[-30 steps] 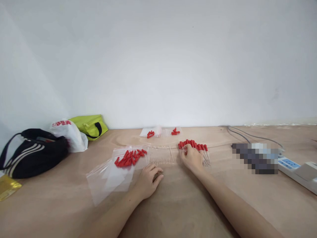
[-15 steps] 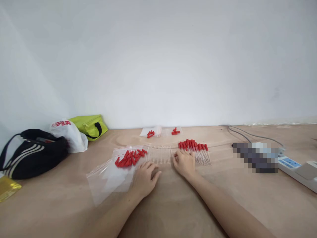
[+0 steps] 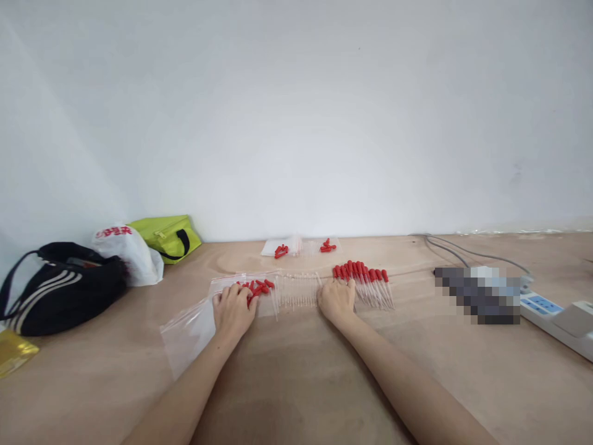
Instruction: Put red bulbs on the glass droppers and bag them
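Note:
My left hand (image 3: 233,311) lies over a pile of red rubber bulbs (image 3: 262,287) on a clear plastic bag (image 3: 197,330), covering part of the pile; its fingers are curled down and their tips are hidden. My right hand (image 3: 337,301) rests at the left end of a row of clear droppers with red bulbs (image 3: 359,271), its fingers bent and what they hold, if anything, too small to make out. Between the hands lies a row of thin clear tubes (image 3: 296,292) without bulbs, one at the left sticking out nearer to me.
Two small bags with red bulbs (image 3: 281,251) (image 3: 328,246) lie near the wall. At left are a black bag (image 3: 69,296), a white plastic bag (image 3: 132,256) and a green pouch (image 3: 164,235). A power strip (image 3: 556,321) and cables are at right.
My left hand has moved left, from beside the bag onto the red bulbs. My right hand has shifted slightly left. A tube now sticks out at the left of the bare tubes.

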`<state>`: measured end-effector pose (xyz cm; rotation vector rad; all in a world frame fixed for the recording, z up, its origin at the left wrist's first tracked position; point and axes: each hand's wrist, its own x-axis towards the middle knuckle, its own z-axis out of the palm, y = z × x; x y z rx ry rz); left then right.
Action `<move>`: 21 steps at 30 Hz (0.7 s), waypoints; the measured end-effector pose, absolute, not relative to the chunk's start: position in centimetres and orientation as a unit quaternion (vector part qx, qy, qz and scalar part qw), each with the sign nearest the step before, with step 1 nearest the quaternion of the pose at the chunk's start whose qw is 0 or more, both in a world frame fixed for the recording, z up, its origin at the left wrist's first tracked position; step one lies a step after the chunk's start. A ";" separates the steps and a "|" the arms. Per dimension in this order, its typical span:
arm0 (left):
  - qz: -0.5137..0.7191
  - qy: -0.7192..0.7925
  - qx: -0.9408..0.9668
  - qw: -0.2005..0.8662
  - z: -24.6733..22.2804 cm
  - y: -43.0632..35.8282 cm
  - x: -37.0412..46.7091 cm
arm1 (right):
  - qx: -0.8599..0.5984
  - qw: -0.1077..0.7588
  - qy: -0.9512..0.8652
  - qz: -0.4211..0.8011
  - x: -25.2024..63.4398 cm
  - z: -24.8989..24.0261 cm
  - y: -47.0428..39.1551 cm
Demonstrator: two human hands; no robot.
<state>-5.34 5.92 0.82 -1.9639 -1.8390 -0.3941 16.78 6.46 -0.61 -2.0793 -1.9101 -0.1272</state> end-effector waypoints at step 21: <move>-0.267 -0.431 -0.852 -0.132 -0.5 0.7 1.7 | -0.552 0.295 -0.776 0.074 23.4 -2.4 -0.7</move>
